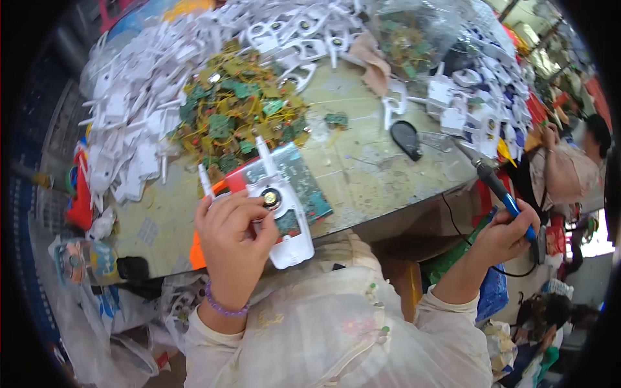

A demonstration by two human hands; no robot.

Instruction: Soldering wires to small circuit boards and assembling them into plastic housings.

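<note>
My right hand [506, 231] is closed round the blue handle of a soldering iron [498, 187], raised off the table's right edge with its tip pointing up and left. A cable hangs from the handle's lower end. At the near table edge my left hand [234, 226] has its fingers closed on a white plastic shell [295, 251] with prongs pointing away from me. A round black part with a gold centre [271, 198] sits in the shell beside my fingertips. What lies under the fingers is hidden. Beneath the shell is a blue-green and red flat piece [307, 183].
A heap of green circuit boards with yellow wires [239, 103] lies beyond my left hand. White plastic shells [139, 110] pile up at the left and back, and more [475, 110] at the right. A black teardrop-shaped piece [406, 139] lies right of centre. A co-worker [569, 165] sits far right.
</note>
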